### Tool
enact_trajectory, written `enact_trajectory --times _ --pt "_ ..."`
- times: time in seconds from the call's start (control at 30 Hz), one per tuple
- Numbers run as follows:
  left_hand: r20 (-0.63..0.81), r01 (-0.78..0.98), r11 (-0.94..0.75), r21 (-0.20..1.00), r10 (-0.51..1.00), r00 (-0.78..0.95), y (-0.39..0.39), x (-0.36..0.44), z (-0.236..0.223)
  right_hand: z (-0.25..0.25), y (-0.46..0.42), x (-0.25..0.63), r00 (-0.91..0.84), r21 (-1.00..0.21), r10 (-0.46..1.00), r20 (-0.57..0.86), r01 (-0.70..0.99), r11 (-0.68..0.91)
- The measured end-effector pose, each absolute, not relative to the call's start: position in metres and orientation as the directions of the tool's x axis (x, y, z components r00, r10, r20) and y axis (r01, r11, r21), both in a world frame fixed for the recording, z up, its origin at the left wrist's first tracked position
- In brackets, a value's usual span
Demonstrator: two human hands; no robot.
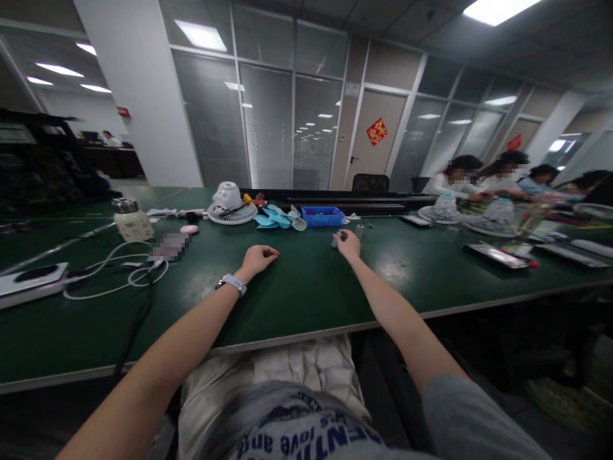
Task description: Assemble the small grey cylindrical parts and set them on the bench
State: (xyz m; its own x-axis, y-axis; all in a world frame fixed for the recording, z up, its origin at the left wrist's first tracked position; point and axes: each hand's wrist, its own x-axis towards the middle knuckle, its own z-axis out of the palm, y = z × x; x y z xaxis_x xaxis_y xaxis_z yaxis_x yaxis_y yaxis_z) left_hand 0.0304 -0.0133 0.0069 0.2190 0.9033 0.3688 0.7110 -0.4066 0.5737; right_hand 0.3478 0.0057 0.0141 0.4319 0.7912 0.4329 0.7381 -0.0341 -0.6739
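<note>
My right hand (349, 245) is closed around a small grey part (334, 241) with a dark top, at the middle of the green table. Its exact kind is too small to tell. Just beyond that hand stands a small pale cylinder (360, 230). My left hand (257, 259), with a watch on the wrist, rests over the table to the left, its fingers curled and pressed together. Whatever is between those fingertips, if anything, cannot be made out. Light blue fan blades (274, 218) and a blue basket (322, 219) of small dark parts lie beyond both hands.
At the back left sits a white fan base on a round grille (234, 213). A bottle (131, 220), white cables (112, 265) and a power strip (33, 284) occupy the left side. On the right are a tablet-like device (498, 255) and more fan parts (445, 207), with people seated beyond.
</note>
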Motion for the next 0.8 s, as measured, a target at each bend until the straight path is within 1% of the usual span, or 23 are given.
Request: enact_trajectory --times 0.1,0.23,0.37,0.47,0.63,0.8 --pt "0.396 0.697 -0.425 0.577 0.892 0.217 -0.011 0.030 0.004 0.012 0.000 0.314 0.265 -0.650 0.830 0.492 0.745 0.148" --pt "0.450 0.656 -0.434 0.618 0.879 0.158 -0.010 0.031 0.003 0.008 -0.016 0.267 0.013 -0.652 0.859 0.511 0.657 0.378" --pt "0.487 0.622 -0.406 0.670 0.872 0.045 -0.015 0.032 0.006 0.006 -0.030 0.233 -0.147 -0.631 0.823 0.548 0.573 0.523" --pt "0.505 0.567 -0.400 0.720 0.862 -0.034 -0.019 0.035 0.011 0.005 -0.036 0.221 -0.207 -0.634 0.803 0.559 0.518 0.574" --pt "0.580 0.432 -0.482 0.762 0.805 -0.125 -0.023 0.045 0.016 0.001 -0.036 0.222 -0.208 -0.657 0.828 0.521 0.521 0.545" --pt "0.614 0.360 -0.554 0.751 0.786 -0.073 -0.022 0.059 0.014 -0.001 -0.034 0.225 -0.236 -0.655 0.837 0.493 0.533 0.536"
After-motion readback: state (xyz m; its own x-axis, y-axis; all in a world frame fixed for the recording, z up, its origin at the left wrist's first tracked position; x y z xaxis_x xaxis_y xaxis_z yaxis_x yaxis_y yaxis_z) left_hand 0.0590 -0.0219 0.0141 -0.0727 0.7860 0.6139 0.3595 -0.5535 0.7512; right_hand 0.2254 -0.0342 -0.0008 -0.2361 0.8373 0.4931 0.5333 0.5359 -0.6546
